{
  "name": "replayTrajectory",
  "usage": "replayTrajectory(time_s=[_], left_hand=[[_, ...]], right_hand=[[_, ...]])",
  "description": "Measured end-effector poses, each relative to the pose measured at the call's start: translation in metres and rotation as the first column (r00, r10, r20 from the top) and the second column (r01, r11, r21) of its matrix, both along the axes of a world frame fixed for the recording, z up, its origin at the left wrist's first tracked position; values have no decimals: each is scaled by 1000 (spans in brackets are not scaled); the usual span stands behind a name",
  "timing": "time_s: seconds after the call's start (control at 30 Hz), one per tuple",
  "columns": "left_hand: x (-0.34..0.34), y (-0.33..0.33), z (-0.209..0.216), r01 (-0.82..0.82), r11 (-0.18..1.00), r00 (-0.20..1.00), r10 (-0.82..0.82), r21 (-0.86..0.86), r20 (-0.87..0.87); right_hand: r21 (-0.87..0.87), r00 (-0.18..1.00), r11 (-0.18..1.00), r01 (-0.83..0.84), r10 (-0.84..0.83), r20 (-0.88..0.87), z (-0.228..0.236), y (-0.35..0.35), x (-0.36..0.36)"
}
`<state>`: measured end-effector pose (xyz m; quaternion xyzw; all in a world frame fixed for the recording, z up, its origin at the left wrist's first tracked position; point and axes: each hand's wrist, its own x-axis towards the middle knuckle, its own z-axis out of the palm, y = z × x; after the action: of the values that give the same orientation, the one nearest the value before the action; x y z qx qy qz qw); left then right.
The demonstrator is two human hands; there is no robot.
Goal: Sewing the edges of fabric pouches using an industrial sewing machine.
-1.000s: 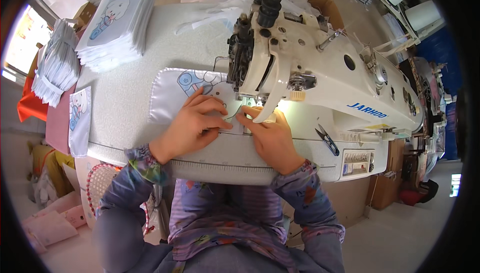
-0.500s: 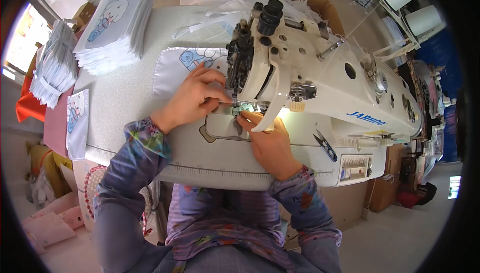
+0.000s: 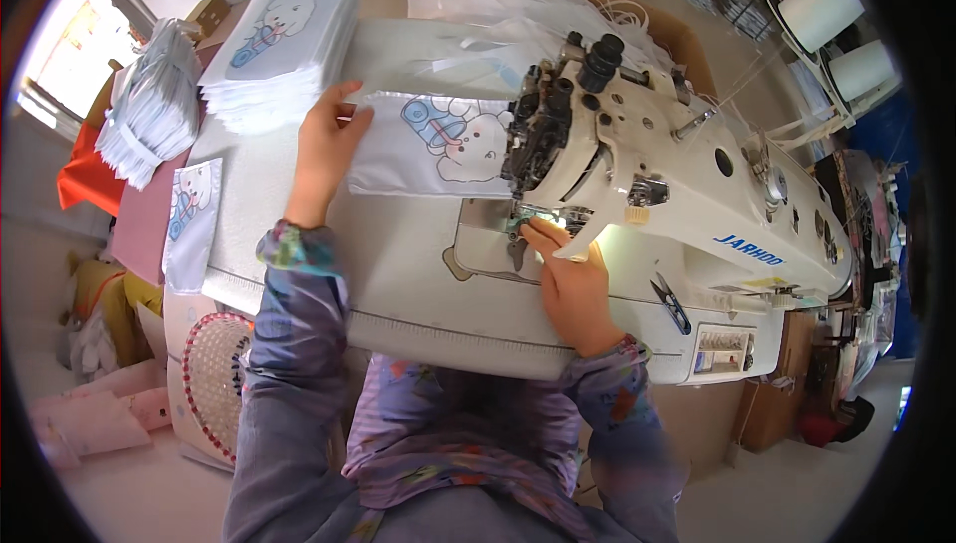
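A white satin-like fabric piece (image 3: 383, 166) printed with a cartoon puppy and blue shapes lies flat on the sewing table, its right end hidden behind the head of a white sewing machine (image 3: 652, 159). At its left end is my left hand (image 3: 327, 149), thumb and fingers apart; whether the thumb touches the cloth is unclear. My right hand (image 3: 576, 294) rests below the needle area with fingers stretched towards the lit presser foot (image 3: 520, 216). Its fingertips are close to a small dark metal part (image 3: 516, 254) on the metal plate (image 3: 483, 244). Nothing shows in that hand.
A tall stack of printed cloths (image 3: 284, 35) stands at the back left, beside a tied bundle (image 3: 149, 110). One folded printed piece (image 3: 191, 219) hangs over the left edge. Thread snips (image 3: 671, 304) and a bobbin tray (image 3: 721, 352) lie right. White scraps (image 3: 528, 5) pile up behind.
My left hand has moved left from the needle to the cloth's left end, its fingers now apart. More of the cloth shows. My right hand stays by the presser foot. The whole view has shifted.
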<state>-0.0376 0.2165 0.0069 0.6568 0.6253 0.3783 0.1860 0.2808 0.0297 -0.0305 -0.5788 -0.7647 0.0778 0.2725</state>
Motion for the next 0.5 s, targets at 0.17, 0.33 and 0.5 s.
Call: replayTrajectory(time_s=[0.17,0.33,0.5], left_hand=[[-62,-95,42,-11,978,872,-93,210,480],[-219,-157,2,-600,664,695,158,446,701],[-269,-183,-44,-658,598,617,776,458,-127]], right_hand=[[9,999,999,-44,44,-25,5,-1,2],[53,995,998,-30,35,-93,17,0,-2],[46,986,996,-71,77,-147,17,2,-7]])
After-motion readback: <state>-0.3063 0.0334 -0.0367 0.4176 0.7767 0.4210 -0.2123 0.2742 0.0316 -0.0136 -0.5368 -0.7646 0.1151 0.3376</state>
